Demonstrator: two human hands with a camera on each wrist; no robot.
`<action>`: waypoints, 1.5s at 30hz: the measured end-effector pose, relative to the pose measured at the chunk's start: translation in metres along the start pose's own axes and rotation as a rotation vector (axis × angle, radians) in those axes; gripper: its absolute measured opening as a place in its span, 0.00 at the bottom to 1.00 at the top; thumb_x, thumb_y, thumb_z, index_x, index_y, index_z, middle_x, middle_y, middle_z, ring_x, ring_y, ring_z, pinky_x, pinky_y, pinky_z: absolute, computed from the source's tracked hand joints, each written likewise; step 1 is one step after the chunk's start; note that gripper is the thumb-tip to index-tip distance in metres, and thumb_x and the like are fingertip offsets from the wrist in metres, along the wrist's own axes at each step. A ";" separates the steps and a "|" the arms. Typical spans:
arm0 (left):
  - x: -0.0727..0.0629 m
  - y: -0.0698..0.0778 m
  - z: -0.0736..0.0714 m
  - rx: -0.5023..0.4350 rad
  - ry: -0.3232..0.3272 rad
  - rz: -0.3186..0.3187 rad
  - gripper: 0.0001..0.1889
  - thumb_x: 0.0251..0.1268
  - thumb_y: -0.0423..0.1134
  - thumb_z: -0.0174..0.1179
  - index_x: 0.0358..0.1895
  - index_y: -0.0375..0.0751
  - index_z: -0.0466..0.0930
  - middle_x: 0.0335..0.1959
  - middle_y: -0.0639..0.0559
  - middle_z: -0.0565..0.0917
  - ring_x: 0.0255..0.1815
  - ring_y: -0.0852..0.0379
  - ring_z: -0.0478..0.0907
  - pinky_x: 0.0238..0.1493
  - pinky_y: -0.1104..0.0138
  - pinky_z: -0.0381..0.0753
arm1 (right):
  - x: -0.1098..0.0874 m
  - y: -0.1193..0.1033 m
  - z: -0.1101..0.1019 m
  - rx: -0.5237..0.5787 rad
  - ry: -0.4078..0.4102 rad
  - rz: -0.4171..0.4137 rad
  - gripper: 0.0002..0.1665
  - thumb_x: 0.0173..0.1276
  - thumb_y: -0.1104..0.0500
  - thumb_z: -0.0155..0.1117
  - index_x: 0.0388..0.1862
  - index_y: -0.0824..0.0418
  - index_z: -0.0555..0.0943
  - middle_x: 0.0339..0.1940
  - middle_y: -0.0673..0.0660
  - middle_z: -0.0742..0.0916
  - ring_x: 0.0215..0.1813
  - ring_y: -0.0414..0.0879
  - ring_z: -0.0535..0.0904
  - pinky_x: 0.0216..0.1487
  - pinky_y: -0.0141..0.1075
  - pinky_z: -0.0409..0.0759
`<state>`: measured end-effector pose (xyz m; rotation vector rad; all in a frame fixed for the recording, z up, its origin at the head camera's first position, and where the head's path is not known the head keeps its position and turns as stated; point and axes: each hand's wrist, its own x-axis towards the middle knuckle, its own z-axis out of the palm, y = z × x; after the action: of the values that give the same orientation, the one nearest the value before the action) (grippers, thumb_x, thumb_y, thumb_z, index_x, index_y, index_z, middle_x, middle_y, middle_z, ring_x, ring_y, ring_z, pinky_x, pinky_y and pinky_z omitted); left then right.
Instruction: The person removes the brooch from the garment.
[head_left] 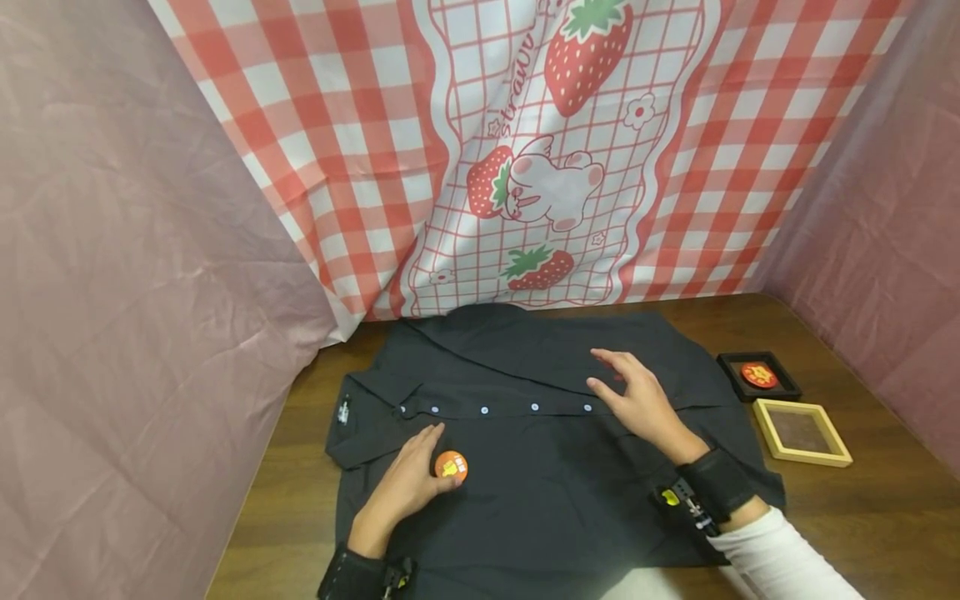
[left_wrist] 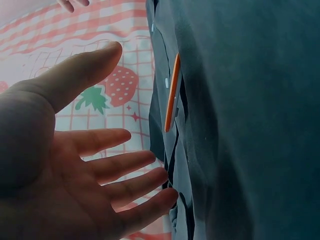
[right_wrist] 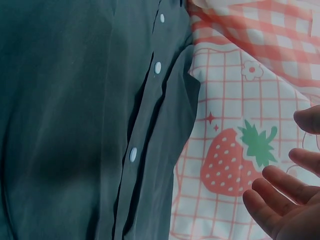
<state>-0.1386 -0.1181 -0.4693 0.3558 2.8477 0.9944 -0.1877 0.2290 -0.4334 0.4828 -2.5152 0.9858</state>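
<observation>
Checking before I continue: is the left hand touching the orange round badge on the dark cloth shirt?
Apart. The left wrist view plainly shows a gap between the left hand and the orange round badge.

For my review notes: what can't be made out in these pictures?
Orange badge: white marks too small to read, head view; face hidden, seen edge-on, left wrist view.
Collar label: any lettering too small, head view.
Dark shirt: near side cut off by the bottom edge, head view.
Right hand: partly cut off by the right edge, right wrist view.
</observation>
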 end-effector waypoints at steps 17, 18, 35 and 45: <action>-0.002 -0.002 -0.001 0.027 0.009 -0.027 0.43 0.49 0.43 0.74 0.69 0.32 0.65 0.71 0.33 0.66 0.73 0.34 0.62 0.68 0.40 0.65 | 0.004 -0.025 0.026 0.067 -0.112 0.029 0.30 0.65 0.59 0.67 0.65 0.62 0.74 0.58 0.64 0.80 0.60 0.59 0.77 0.55 0.55 0.80; -0.002 -0.002 -0.001 0.027 0.006 -0.034 0.44 0.49 0.44 0.74 0.70 0.33 0.65 0.71 0.33 0.66 0.73 0.35 0.61 0.68 0.40 0.65 | 0.004 -0.026 0.029 0.072 -0.113 0.027 0.29 0.66 0.59 0.67 0.65 0.62 0.74 0.58 0.64 0.80 0.60 0.59 0.77 0.55 0.55 0.80; -0.001 -0.002 -0.004 0.007 -0.024 -0.020 0.45 0.49 0.42 0.75 0.70 0.32 0.63 0.72 0.34 0.65 0.75 0.35 0.58 0.71 0.42 0.62 | 0.007 -0.047 0.059 0.123 -0.134 -0.010 0.28 0.64 0.59 0.69 0.62 0.63 0.76 0.55 0.64 0.83 0.56 0.57 0.80 0.52 0.52 0.81; -0.001 0.001 -0.001 0.022 -0.062 -0.075 0.46 0.49 0.43 0.75 0.72 0.34 0.62 0.73 0.35 0.64 0.75 0.37 0.60 0.70 0.42 0.63 | 0.005 -0.059 0.074 0.117 -0.201 -0.015 0.26 0.65 0.56 0.68 0.61 0.59 0.78 0.55 0.59 0.84 0.55 0.55 0.81 0.52 0.49 0.82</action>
<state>-0.1374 -0.1187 -0.4676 0.2740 2.7958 0.9223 -0.1829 0.1359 -0.4477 0.6650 -2.6347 1.1349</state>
